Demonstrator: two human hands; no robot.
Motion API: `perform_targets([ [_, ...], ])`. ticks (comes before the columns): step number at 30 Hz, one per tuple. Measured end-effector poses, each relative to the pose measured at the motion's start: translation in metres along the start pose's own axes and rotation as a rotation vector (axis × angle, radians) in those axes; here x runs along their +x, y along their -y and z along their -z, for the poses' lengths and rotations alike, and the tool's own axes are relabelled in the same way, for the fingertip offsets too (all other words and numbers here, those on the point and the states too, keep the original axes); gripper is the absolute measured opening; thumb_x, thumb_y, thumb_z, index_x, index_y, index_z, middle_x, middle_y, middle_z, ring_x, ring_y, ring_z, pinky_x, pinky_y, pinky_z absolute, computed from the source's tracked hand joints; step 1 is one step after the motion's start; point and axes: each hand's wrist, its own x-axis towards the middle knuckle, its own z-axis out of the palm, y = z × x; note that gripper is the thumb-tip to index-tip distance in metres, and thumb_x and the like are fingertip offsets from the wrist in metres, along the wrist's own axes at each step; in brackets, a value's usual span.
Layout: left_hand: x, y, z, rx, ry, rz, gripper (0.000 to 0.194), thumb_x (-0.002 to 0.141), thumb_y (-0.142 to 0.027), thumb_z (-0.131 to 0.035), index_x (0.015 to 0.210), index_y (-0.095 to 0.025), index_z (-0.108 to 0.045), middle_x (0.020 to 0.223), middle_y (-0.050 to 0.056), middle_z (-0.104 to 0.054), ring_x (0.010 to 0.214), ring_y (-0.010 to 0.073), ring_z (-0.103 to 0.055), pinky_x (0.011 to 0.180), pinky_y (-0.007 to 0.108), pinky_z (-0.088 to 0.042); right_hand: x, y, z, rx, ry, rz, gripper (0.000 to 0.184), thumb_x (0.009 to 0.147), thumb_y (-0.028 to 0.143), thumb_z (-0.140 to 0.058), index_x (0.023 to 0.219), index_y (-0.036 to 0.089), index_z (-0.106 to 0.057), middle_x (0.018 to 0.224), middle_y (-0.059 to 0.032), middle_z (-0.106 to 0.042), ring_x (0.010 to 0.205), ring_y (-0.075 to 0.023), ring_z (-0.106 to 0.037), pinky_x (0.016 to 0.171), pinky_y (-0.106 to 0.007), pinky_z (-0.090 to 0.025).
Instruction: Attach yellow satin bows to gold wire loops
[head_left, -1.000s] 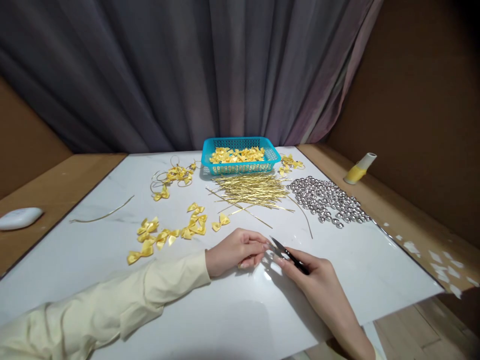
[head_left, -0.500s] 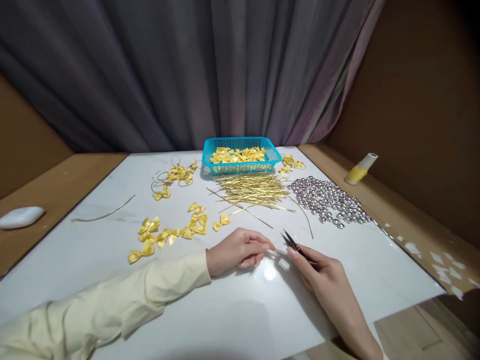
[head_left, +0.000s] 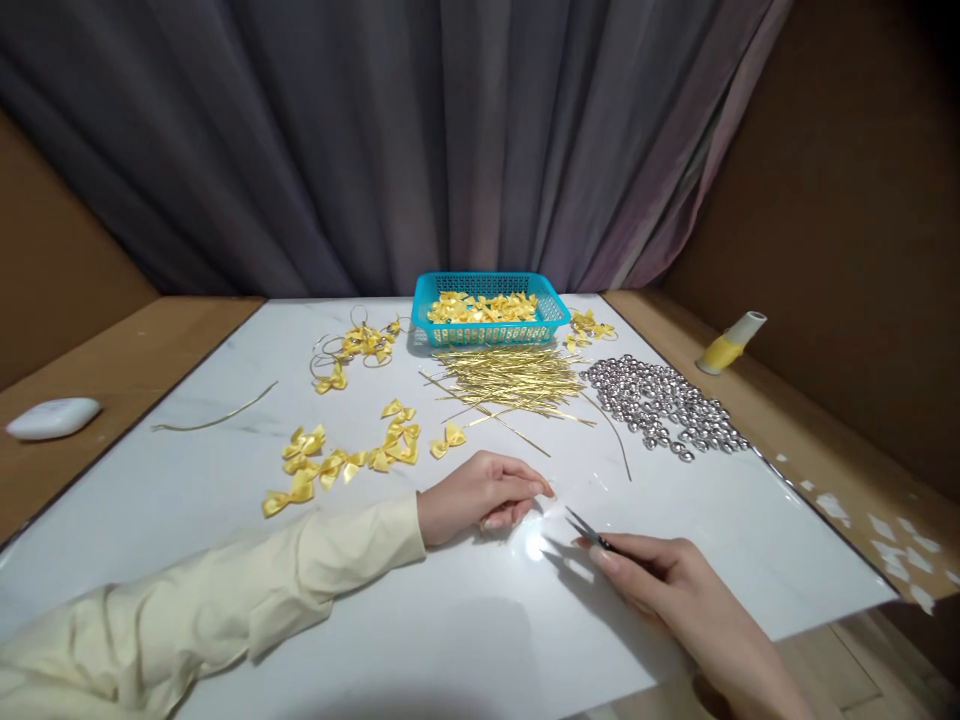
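My right hand (head_left: 660,575) grips a pair of dark, fine-pointed tweezers (head_left: 587,528), whose two tips stand slightly apart and point up and left. Across from it, my left hand (head_left: 491,492) is closed in a pinch low over the white table. What sits between its thumb and forefinger is too small to make out. A short gap separates the tweezer tips from the left fingertips. Yellow satin bows (head_left: 390,450) lie in a loose group left of and beyond my left hand, with a single bow (head_left: 448,441) nearest to it.
Behind stands a blue basket (head_left: 491,334) of yellow bows. In front of it lies a heap of gold wire ties (head_left: 514,380). Silver beads (head_left: 667,400) spread at right. Looped ties with bows (head_left: 367,343) lie back left. A yellow-white tube (head_left: 731,343) and a white object (head_left: 54,418) flank the table.
My right hand has drawn the tweezers down and slightly right, away from the left fingertips. My left hand keeps its pinch nearly in place. The view has shifted slightly.
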Motion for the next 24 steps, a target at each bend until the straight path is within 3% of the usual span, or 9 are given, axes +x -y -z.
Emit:
perform_targets([
  [8,0.001,0.002,0.002,0.001,0.018,-0.004,0.019,0.076,-0.026,-0.057,0.082,-0.010,-0.064,0.049,-0.004,-0.049,0.034,0.0013,-0.032,0.035,0.016,-0.019,0.005,0.006,-0.026,0.165,-0.049,-0.057,0.040,0.069,0.050,-0.060,0.077,0.011,-0.064,0.048,0.0079,-0.019,0.045,-0.0043,-0.013,0.041,-0.022,-0.008],
  [15,0.001,0.002,0.001,-0.004,0.016,0.006,0.020,0.075,-0.028,-0.058,0.084,-0.010,-0.064,0.049,-0.004,-0.049,0.034,0.0012,-0.032,0.035,0.016,-0.019,0.014,-0.004,-0.021,0.203,-0.003,-0.021,0.036,0.073,0.048,-0.058,0.068,0.012,-0.055,0.050,0.0079,-0.019,0.045,-0.0040,-0.014,0.041,-0.022,-0.009],
  [24,0.000,-0.002,0.001,0.000,0.000,0.014,0.020,0.076,-0.024,-0.056,0.084,-0.009,-0.064,0.048,-0.004,-0.049,0.034,0.0016,-0.032,0.034,0.015,-0.018,0.004,0.004,-0.019,0.118,-0.005,-0.071,0.039,0.071,0.050,-0.058,0.077,0.011,-0.061,0.049,0.0077,-0.019,0.046,-0.0054,-0.014,0.042,-0.022,-0.009],
])
